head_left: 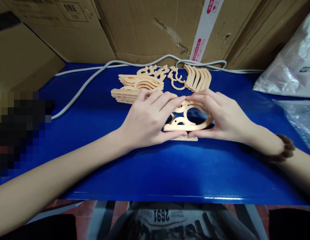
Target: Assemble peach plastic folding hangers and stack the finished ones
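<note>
"Where are the hands, and what do they hold?"

"From afar, I see the left hand (150, 117) and the right hand (223, 115) close together mid-way across the blue tabletop (155, 170), both curled around a pale openwork frame (179, 127)."

"And around it?"

"I find stacked frames (141, 80) to the far left, curved strips (198, 78) on the far side, small hooked pieces (178, 88) between, and a white cable (112, 62) behind."

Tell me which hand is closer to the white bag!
Right. The right hand is left of the white bag, not touching it. The left hand is farther left, on the right hand's other side.
</note>
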`<action>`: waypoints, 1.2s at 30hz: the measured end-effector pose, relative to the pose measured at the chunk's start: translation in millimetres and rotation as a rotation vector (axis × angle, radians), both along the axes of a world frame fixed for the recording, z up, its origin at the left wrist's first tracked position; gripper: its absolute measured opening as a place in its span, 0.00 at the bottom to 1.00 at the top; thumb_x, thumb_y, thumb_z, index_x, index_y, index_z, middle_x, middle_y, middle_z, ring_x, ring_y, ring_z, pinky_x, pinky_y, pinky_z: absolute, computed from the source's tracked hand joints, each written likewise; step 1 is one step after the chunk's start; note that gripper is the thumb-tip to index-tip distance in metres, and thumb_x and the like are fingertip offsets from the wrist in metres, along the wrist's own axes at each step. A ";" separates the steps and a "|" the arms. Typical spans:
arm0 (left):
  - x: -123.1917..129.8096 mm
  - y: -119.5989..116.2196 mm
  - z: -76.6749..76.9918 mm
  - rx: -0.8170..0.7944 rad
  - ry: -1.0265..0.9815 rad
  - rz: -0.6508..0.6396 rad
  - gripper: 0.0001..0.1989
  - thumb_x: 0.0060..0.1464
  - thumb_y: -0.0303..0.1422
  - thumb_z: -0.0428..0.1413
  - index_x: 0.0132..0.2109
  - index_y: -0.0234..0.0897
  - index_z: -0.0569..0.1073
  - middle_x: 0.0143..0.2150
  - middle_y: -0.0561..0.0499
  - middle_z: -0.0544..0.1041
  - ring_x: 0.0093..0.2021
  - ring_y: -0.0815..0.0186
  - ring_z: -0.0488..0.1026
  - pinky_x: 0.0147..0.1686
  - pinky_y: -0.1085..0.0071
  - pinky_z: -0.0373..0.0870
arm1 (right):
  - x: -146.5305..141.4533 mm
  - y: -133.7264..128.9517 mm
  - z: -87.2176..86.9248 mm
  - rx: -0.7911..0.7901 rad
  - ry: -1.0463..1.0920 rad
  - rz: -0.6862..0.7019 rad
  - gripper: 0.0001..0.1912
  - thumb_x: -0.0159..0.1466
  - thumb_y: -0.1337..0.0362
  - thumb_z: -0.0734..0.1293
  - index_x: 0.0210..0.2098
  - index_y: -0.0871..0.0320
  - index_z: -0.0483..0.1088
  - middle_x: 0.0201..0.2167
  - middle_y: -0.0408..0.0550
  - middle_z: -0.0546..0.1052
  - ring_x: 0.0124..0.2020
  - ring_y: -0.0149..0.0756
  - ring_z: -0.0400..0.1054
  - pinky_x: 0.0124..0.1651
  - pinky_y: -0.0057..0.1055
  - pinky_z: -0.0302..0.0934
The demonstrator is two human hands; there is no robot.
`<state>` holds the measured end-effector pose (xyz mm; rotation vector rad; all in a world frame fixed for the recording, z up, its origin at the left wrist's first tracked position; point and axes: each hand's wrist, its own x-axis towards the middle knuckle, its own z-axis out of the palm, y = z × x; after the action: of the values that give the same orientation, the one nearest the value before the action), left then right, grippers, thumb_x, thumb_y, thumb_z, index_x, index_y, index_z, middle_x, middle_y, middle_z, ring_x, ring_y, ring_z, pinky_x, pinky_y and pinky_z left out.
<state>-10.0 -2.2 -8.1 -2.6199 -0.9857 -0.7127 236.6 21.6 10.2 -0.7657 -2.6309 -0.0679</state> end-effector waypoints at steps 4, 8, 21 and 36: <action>-1.3 2.8 2.8 -0.071 -0.058 -0.020 0.34 0.60 0.53 0.52 0.63 0.34 0.62 0.59 0.38 0.70 0.58 0.47 0.66 0.57 0.50 0.58 | 1.4 2.8 -0.9 -0.030 0.035 -0.009 0.39 0.57 0.41 0.69 0.57 0.60 0.62 0.51 0.58 0.73 0.50 0.50 0.70 0.49 0.44 0.67; -1.1 5.4 6.8 -0.131 -0.070 -0.167 0.36 0.58 0.54 0.54 0.65 0.37 0.58 0.64 0.39 0.64 0.64 0.49 0.61 0.62 0.51 0.56 | 3.8 7.9 -2.6 -0.057 0.109 -0.049 0.38 0.55 0.42 0.71 0.58 0.56 0.62 0.53 0.56 0.73 0.52 0.51 0.70 0.52 0.47 0.67; 1.6 7.2 -2.1 -0.334 0.079 -0.226 0.38 0.59 0.51 0.54 0.67 0.29 0.56 0.69 0.35 0.57 0.66 0.50 0.58 0.63 0.55 0.60 | 5.7 11.2 -8.0 -0.017 0.090 -0.266 0.43 0.56 0.40 0.69 0.63 0.56 0.57 0.60 0.57 0.70 0.57 0.55 0.68 0.56 0.50 0.64; 1.0 13.5 -2.3 -0.380 0.082 -0.089 0.14 0.65 0.32 0.47 0.53 0.29 0.66 0.56 0.38 0.67 0.52 0.55 0.70 0.50 0.59 0.71 | 11.1 12.0 -4.1 0.048 0.060 -0.334 0.42 0.57 0.39 0.67 0.63 0.55 0.57 0.59 0.60 0.70 0.56 0.60 0.65 0.55 0.55 0.59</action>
<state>-9.0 11.3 -10.4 -3.0073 -1.0757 -0.4683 247.8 33.7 6.1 -1.1632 -2.4110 -0.1966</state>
